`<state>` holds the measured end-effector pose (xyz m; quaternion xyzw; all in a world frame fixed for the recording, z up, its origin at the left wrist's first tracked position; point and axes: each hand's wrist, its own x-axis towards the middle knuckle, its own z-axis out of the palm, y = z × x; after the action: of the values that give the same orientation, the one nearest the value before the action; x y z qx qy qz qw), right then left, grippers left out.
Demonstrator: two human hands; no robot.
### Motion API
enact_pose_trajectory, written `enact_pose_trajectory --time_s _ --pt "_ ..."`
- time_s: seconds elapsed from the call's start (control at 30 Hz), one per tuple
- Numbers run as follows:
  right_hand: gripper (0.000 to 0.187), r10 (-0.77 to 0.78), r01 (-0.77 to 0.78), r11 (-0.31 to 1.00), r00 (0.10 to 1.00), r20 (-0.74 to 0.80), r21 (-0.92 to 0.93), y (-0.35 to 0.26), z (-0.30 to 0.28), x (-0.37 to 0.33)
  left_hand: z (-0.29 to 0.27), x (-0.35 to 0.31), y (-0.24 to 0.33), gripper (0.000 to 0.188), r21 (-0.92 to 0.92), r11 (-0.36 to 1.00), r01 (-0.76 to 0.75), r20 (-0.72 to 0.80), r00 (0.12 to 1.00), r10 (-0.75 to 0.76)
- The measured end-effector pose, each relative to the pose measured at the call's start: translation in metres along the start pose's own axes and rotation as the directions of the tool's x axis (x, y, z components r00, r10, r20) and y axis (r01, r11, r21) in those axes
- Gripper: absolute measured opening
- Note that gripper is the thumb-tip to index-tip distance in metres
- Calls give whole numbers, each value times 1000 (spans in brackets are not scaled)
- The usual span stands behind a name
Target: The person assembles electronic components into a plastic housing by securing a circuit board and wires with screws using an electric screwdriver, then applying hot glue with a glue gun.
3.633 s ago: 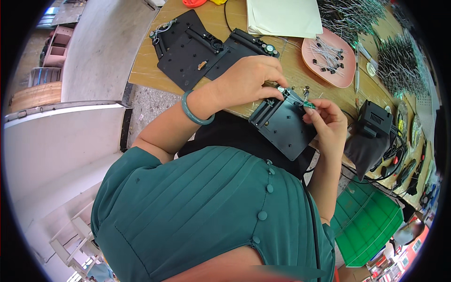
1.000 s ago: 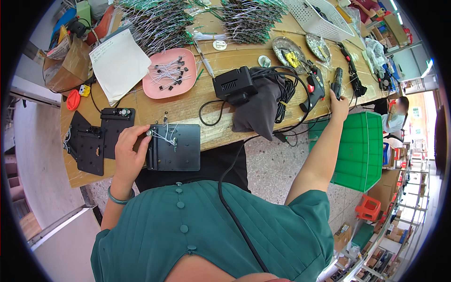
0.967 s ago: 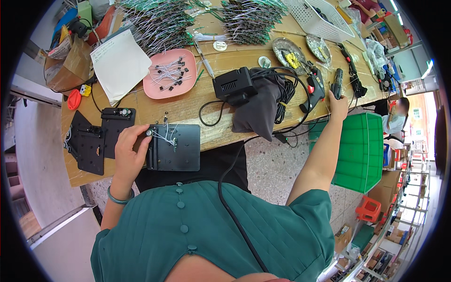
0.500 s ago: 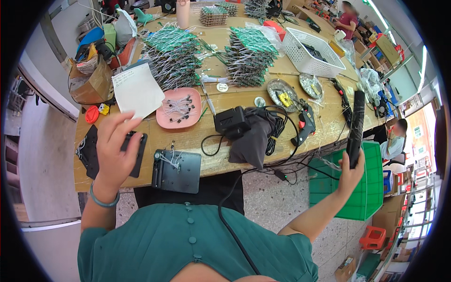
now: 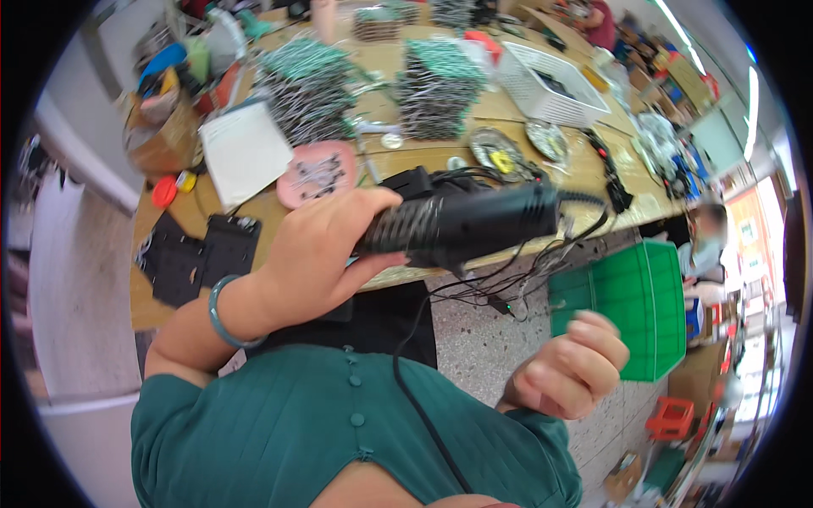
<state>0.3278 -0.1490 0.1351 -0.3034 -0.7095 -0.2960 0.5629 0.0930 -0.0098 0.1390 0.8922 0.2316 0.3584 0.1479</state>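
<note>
My left hand point(image 5: 313, 245) is wrapped round one end of a black, tube-shaped hot-air gun point(image 5: 495, 222). The gun lies nearly level above the table's near edge, its slotted end and cable pointing right. My right hand point(image 5: 576, 364) is curled into a loose fist, a little blurred, in front of the green crate, and nothing shows in it. Beyond my left hand sits a pink tray point(image 5: 292, 188) of small black parts with white wires. Black flat plates point(image 5: 230, 250) lie left of my wrist. The forearm and gun hide most of the black jig below.
Two tall stacks of green circuit boards point(image 5: 306, 93) stand at the back, with a white basket point(image 5: 550, 93) to their right. Metal dishes point(image 5: 491, 151), a white paper point(image 5: 246, 152) and tangled cables point(image 5: 508, 279) lie about. The green crate point(image 5: 648, 313) stands at right.
The hot-air gun has passed from my right hand to my left and swung from upright to level. My left hand has moved right; my right hand has drawn back and curled closed.
</note>
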Motion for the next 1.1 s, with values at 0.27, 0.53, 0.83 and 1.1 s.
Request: enact_pose_trajectory --time_s 0.27,0.53,0.83,1.1 --pt "98 850 -632 220 498 172 743 -12 127 -1 21 -25 1 55 -649 734 202 222 972 -72" --pt "99 562 -361 257 810 165 897 45 109 23 -11 -97 -139 12 -351 747 565 40 806 -591" --pt "90 577 -358 87 779 246 930 76 125 18 5 -88 -173 17 -160 862 481 464 807 -364" --pt "85 621 -379 207 763 178 902 60 125 14 15 -91 -173 6 -162 941 297 368 903 -222"
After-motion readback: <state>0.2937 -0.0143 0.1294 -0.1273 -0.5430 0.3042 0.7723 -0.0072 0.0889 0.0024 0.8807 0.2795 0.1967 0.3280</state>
